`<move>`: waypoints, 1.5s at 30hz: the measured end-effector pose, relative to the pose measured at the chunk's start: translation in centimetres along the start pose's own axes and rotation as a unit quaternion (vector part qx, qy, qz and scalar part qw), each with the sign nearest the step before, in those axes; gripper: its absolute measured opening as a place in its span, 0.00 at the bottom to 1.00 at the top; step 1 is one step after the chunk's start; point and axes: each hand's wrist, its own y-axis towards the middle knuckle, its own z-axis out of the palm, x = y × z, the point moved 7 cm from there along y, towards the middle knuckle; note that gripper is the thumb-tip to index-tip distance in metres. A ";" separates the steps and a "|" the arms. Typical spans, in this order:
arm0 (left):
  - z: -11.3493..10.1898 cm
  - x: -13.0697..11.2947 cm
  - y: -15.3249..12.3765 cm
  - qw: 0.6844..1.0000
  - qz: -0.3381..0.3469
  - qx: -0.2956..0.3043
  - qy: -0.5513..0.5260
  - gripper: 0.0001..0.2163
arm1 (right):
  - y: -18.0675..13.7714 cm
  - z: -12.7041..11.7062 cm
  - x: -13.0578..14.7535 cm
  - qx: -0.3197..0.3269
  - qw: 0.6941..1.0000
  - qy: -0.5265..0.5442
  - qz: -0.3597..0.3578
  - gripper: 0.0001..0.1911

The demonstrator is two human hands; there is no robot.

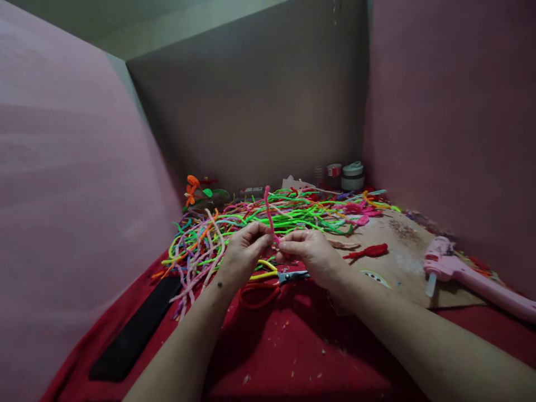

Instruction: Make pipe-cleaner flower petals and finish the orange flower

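Note:
Both my hands meet over the red cloth [293, 346], pinching one pink pipe cleaner [268, 209] that stands up between them. My left hand [243, 251] grips it from the left with closed fingers. From the right, my right hand [310, 251] pinches its lower end. Just behind the hands lies a tangled heap of coloured pipe cleaners [268, 218], mostly green, pink and orange. Small scissors with red handles [276, 282] lie on the cloth right under my hands.
A pink glue gun [460, 273] rests on a brown board [402, 262] at the right, near a red pipe-cleaner shape [371, 251]. Orange pipe-cleaner flowers [193, 190] and small tubs [352, 176] stand at the back wall. A flat black strip [138, 329] lies at the left.

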 end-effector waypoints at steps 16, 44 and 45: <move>0.7 0.9 -0.4 0.988 -0.119 0.092 -0.030 0.09 | -1.1 0.1 2.5 -0.065 0.904 -0.371 -0.204 0.08; 1.0 0.9 -0.4 0.989 -0.106 0.088 -0.045 0.04 | 0.3 0.0 -0.2 0.050 0.992 -0.120 -0.005 0.08; 1.0 1.1 -0.3 0.990 -0.105 0.084 -0.033 0.04 | 0.2 0.0 -0.1 0.047 0.989 -0.137 -0.010 0.08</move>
